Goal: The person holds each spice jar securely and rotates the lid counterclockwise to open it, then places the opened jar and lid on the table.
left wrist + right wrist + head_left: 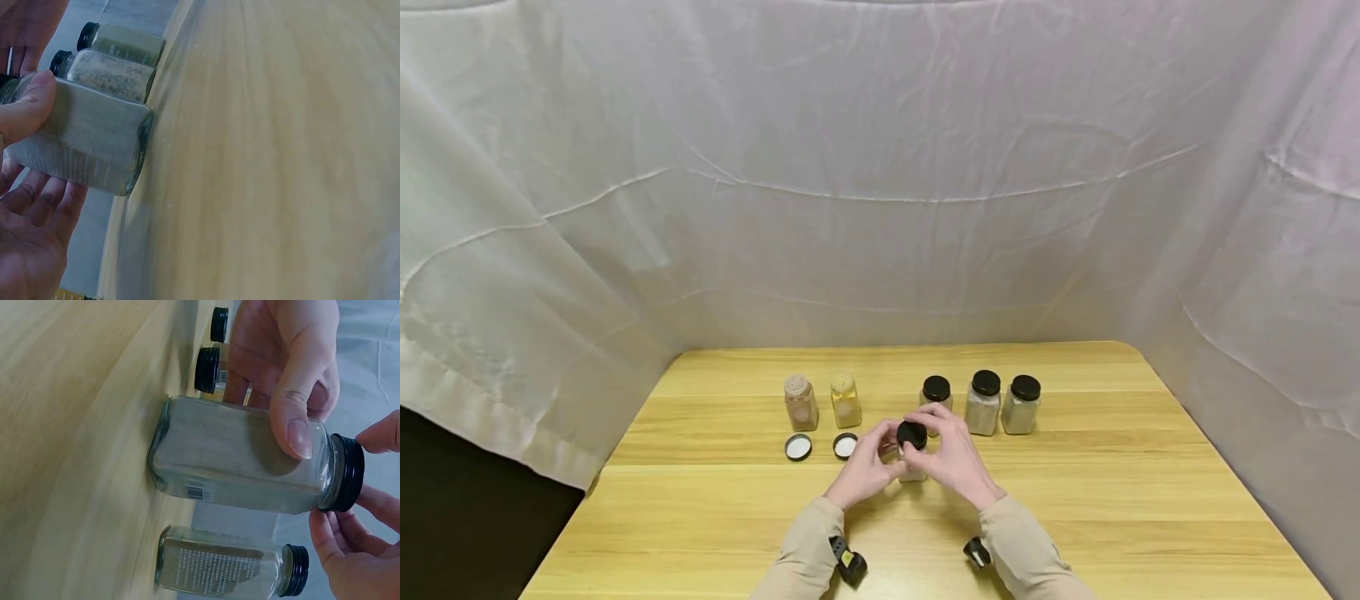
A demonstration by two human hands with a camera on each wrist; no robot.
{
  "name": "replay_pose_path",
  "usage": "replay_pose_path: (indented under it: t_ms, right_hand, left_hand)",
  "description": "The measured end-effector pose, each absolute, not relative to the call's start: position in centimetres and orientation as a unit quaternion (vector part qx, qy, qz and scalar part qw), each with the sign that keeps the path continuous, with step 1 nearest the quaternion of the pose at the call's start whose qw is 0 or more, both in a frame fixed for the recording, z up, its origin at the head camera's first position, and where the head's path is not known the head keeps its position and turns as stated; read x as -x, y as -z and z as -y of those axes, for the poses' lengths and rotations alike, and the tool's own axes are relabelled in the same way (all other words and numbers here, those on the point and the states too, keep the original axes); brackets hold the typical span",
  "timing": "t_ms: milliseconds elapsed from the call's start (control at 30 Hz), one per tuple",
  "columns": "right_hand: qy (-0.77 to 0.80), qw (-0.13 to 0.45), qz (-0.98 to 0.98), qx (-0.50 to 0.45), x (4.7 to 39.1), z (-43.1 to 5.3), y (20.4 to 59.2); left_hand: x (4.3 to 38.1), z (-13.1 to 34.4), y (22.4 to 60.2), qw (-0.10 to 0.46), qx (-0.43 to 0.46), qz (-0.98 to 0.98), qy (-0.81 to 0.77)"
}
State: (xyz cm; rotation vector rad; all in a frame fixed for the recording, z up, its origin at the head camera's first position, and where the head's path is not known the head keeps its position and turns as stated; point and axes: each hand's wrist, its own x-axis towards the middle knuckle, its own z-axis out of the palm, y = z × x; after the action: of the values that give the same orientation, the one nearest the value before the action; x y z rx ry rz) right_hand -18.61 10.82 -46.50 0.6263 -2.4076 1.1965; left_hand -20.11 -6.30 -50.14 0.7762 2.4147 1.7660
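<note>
A clear square-sided spice jar (913, 476) of pale powder stands upright on the table, its black lid (350, 474) on top. My left hand (865, 467) grips the jar's body, the thumb lying along one glass side in the right wrist view and the fingers around the other. Up at the neck, my right hand (953, 458) pinches the lid's rim between thumb and fingertips. A barcode shows low on the glass in the right wrist view. The jar's upper part is partly hidden by both hands in the head view.
Behind stand three jars with black lids: one jar (936, 390), a pale speckled jar (982, 412) and a greenish jar (1021, 414). At left are an uncapped brownish jar (802, 410) and a yellow jar (847, 408); two upturned lids (798, 447) lie before them.
</note>
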Motion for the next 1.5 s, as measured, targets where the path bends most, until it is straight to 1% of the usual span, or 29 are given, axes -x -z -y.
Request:
replay_pose_path:
  t_ms: [133,400,567,633,867,1033,1167,1367,1500]
  right_hand:
    - [-0.429,0.186,0.853,-0.234,18.7,-10.9,46.7]
    - [-0.411,0.216,0.865,-0.192,18.6,-10.7,46.9]
    - [-0.411,0.224,0.86,-0.203,18.6,-10.6,46.6]
    - [-0.411,0.223,0.858,-0.211,18.7,-10.7,46.5]
    - [-0.416,0.193,0.86,-0.223,18.6,-10.7,46.2]
    - [-0.412,0.179,0.861,-0.236,18.5,-10.9,46.3]
    - [-0.41,0.188,0.863,-0.226,18.5,-10.8,46.4]
    - [-0.414,0.207,0.867,-0.182,18.5,-10.7,46.6]
    - [-0.415,0.209,0.867,-0.18,18.6,-10.7,46.6]
  left_hand:
    - [19.8,6.3,49.6,0.026,-0.255,-0.78,-0.571]
    - [20.8,6.3,51.4,0.018,-0.258,-0.775,-0.576]
    - [21.0,6.4,51.6,0.025,-0.261,-0.768,-0.584]
    - [20.9,6.4,51.5,0.026,-0.258,-0.771,-0.582]
    - [19.3,6.3,48.7,0.023,-0.261,-0.774,-0.577]
    - [19.2,6.4,48.6,0.025,-0.259,-0.773,-0.579]
    - [19.2,6.4,48.5,0.026,-0.256,-0.772,-0.582]
    - [19.2,6.3,48.5,0.024,-0.246,-0.776,-0.58]
    - [19.1,6.3,48.5,0.022,-0.243,-0.778,-0.579]
